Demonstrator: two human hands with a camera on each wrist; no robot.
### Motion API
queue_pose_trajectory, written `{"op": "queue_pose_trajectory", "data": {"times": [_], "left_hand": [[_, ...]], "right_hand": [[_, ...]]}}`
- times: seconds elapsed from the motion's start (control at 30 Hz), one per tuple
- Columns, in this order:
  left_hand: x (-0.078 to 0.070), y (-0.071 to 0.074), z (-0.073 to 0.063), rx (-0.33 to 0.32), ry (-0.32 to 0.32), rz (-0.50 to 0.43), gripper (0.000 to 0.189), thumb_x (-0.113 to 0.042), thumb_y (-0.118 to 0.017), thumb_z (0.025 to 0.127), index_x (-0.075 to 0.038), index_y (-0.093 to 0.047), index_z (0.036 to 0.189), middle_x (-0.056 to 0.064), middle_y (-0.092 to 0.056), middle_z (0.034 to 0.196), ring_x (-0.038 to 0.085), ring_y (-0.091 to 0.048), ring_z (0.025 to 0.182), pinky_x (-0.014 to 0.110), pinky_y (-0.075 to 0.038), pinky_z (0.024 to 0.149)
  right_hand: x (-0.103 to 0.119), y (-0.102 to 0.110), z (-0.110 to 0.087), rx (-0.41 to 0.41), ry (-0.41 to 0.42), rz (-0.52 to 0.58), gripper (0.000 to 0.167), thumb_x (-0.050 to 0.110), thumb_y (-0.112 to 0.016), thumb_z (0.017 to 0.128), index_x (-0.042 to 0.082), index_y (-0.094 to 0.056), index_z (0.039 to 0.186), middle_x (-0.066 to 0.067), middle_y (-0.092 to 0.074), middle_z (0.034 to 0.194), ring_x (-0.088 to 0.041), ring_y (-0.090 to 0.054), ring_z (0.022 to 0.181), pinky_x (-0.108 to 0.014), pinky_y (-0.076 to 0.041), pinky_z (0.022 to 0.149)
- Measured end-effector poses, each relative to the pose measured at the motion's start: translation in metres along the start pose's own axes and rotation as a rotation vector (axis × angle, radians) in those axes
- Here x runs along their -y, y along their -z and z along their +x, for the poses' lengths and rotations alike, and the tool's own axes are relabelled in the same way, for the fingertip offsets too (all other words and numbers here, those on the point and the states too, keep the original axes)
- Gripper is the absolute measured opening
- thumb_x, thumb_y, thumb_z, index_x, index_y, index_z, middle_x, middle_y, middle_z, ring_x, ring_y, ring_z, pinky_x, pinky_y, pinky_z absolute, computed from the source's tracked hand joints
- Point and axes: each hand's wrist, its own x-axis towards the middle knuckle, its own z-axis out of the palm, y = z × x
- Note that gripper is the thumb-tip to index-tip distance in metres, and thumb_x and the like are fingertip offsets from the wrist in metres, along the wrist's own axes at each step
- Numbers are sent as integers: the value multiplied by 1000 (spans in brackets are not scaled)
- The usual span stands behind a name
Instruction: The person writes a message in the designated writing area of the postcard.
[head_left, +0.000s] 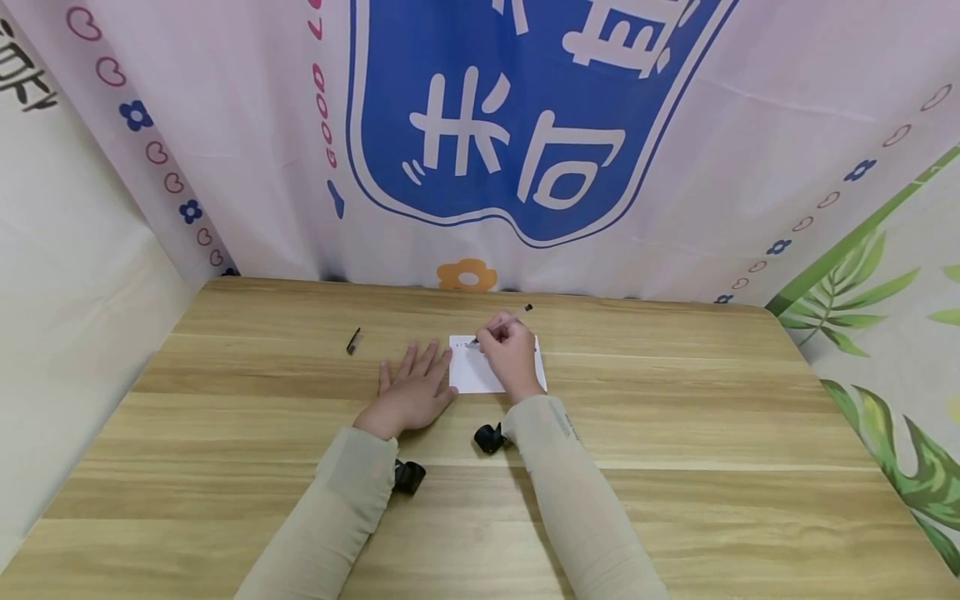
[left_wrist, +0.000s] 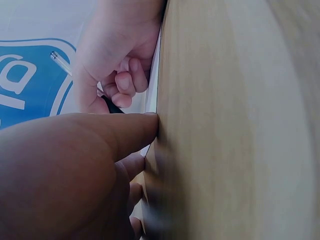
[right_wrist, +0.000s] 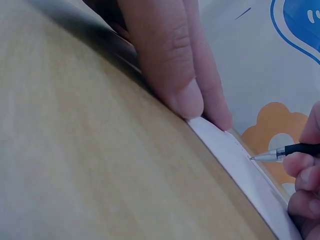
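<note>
Head view: the right hand (head_left: 512, 354) pinches a pen (head_left: 516, 315) on white paper (head_left: 476, 380), far on the table (head_left: 690, 483); the left hand (head_left: 412, 397), fingers spread, touches the paper's left edge. Writing seems barely begun: 1 far-left row (head_left: 461, 344), blank nearer.

A small rectangular sheet of white paper (head_left: 472, 375) lies flat towards the table's (head_left: 675, 467) far side, a short row of tiny marks (head_left: 462, 344) near its far left corner, the left hand (head_left: 412, 398) touching its left edge. A slim, clear-barrelled pen with a black grip (head_left: 517, 315) slants in the right hand (head_left: 512, 354), its bare tip on the paper beside the marks, its dark end raised to the far right.
</note>
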Motion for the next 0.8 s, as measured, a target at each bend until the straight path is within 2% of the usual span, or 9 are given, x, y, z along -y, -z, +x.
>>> {"op": "queue_pose_trajectory", "data": {"times": [0.1,0.33,0.57,0.8], "left_hand": [[0,0,0,-5,-2,0,68,-40,-41,109,-16,-11,164,9,5,170,36,15,154,69,13,114],[0,0,0,-11,-1,-3,68,-40,-42,109,-15,-11,164,9,5,170,36,15,154,69,14,114],[-1,2,-1,-10,-4,-2,68,-39,-42,109,-15,-12,164,10,4,170,37,14,154,69,13,114],[-1,1,-1,-10,-6,-1,68,-39,-42,109,-15,-11,164,10,4,170,37,15,153,69,13,114]], "right_hand": [[0,0,0,-21,1,0,11,5,-64,88,7,-62,77,-4,-62,70,-16,-59,61,-24,-47,55],[1,-1,1,-143,0,13,12,3,-62,87,5,-61,75,-3,-60,64,-13,-57,57,-22,-41,51],[0,-1,1,-101,-7,-9,11,5,-63,87,6,-62,76,-3,-61,65,-14,-57,59,-22,-43,53],[-1,-1,1,-86,22,-8,13,5,-63,87,6,-62,74,-4,-61,67,-14,-57,59,-23,-44,53]]}}
